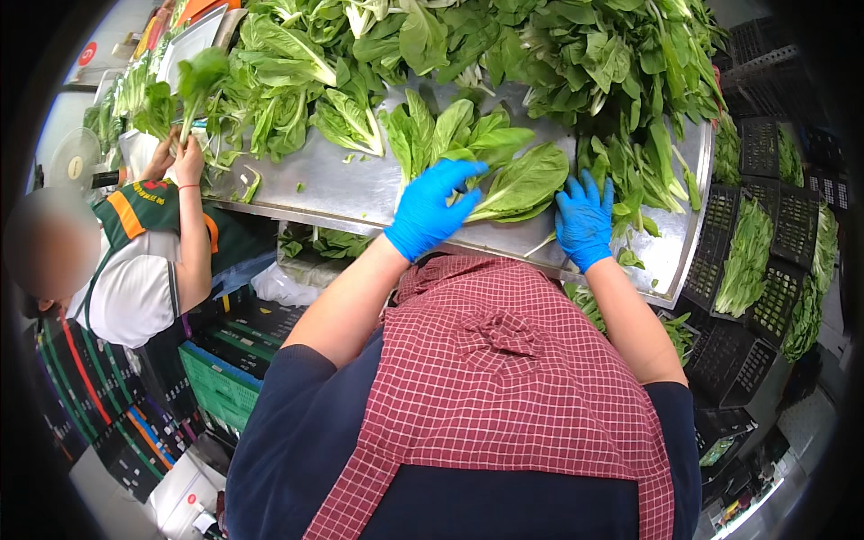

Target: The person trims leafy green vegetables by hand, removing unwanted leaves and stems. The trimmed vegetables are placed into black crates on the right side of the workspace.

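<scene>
My left hand point(435, 206), in a blue glove, reaches over a bunch of leafy greens point(432, 135) on the metal table point(324, 179). Its thumb and fingers are apart and lie against the leaves; the palm side is hidden. Just right of it, a broad-leaved green head point(523, 182) lies with its pale stems towards that hand. My right hand point(585, 219), also blue-gloved, rests with spread fingers near the table's front edge. It sits between that head and a loose pile of greens point(648, 175), its fingertips close to the leaves.
A large heap of greens point(594, 61) covers the back of the table. At the left a co-worker point(145, 250) holds bunched greens point(196, 84) in both hands. Black crates point(776, 223) with greens stand right of the table; a green crate point(219, 381) is at lower left.
</scene>
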{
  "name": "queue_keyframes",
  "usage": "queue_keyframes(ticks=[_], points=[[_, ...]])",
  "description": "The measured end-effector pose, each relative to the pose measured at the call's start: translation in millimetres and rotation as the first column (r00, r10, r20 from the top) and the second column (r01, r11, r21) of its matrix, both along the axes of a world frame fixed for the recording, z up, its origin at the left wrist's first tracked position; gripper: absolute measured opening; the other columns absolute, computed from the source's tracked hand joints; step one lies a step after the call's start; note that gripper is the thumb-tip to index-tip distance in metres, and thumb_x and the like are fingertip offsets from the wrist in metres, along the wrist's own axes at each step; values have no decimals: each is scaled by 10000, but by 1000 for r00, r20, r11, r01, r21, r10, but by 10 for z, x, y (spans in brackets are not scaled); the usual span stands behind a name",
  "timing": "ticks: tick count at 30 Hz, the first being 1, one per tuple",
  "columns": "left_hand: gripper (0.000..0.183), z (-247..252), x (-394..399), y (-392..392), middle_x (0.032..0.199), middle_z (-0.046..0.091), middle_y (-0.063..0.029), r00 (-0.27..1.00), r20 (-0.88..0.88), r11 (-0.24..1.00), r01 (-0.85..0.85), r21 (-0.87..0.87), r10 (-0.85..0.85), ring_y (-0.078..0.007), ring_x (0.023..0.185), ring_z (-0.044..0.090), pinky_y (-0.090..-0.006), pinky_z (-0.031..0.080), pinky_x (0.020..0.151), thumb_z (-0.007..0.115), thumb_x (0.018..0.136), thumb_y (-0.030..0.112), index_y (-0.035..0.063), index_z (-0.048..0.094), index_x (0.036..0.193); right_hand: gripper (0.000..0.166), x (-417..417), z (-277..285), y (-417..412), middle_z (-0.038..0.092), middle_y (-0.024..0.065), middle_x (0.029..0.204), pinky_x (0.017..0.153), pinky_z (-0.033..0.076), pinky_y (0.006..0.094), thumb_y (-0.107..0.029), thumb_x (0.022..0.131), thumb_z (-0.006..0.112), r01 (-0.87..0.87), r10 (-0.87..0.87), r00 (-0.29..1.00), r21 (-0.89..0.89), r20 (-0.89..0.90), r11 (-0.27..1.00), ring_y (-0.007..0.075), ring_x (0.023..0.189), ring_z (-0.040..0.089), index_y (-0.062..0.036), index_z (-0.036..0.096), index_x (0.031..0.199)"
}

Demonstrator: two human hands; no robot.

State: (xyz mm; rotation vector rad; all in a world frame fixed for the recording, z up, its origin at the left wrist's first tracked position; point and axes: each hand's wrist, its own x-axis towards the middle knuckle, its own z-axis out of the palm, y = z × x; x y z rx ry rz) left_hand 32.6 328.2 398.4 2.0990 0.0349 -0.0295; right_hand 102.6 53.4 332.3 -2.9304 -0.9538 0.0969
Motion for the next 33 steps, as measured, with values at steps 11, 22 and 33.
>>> queue_keyframes(ticks=[11,22,33], points=[[474,-377,722,588,1071,641,-135,922,291,795,28,606,-254,-335,1006,585,-425,450,892,644,839,427,145,614,1219,474,-29,229,770,578,187,1129,941,405,506,-300,790,651,161,-122,894,54,-432,985,354,1025,574,-55,515,1172],[454,-336,605,957,1000,660,-141,975,-9,812,190,552,-223,-327,927,620,-454,464,834,677,805,415,135,646,1161,462,-13,39,1696,586,314,1106,892,452,493,-189,811,533,431,114,600,439,-792,788,452,1042,568,4,464,1225],[390,544,189,-331,1140,622,-122,913,387,947,0,322,-132,-324,1080,558,-412,432,933,738,753,98,82,631,1127,223,375,196,-1020,666,40,863,703,497,260,-79,855,629,690,-268,723,649,-637,320,111,757,591,-62,661,1074]])
